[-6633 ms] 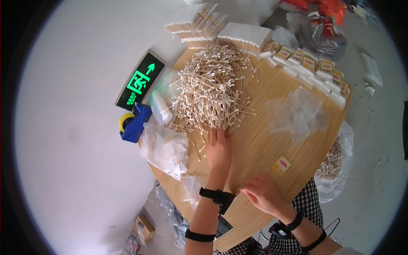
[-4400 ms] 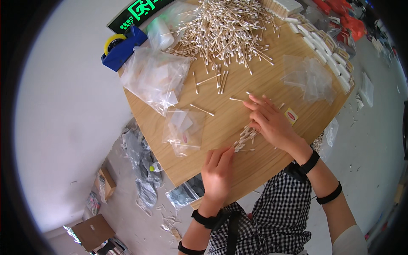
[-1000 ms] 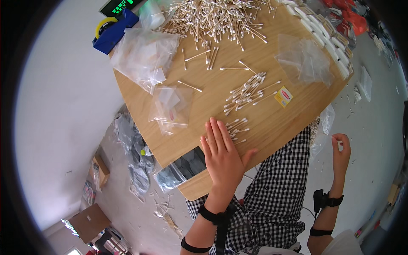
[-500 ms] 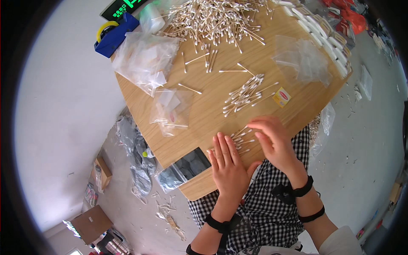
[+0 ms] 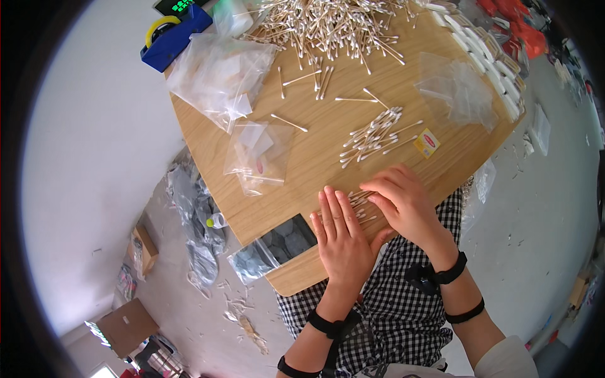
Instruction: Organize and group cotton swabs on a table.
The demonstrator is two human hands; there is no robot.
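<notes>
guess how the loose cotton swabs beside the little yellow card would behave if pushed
The cotton swabs are probably very light, being thin sticks with small tips. They'd likely stay stiff rather than flop, since they all look straight. Pushed, they may roll or scatter, as they lie loose and crisscrossed on the flat tabletop.

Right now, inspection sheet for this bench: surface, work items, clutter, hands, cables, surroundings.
Surface: wooden tabletop, partly covered.
Work items: small swab batch at the hands; looser swab cluster beyond, beside a yellow card; big swab heap at the far side.
Clutter: plastic bags left and right; blue tape dispenser far left.
Hands: left hand open, fingers extended beside the batch; right hand bent over it, grip unclear.
Cables: nothing seen.
Surroundings: cardboard box, scattered debris on the floor.
</notes>
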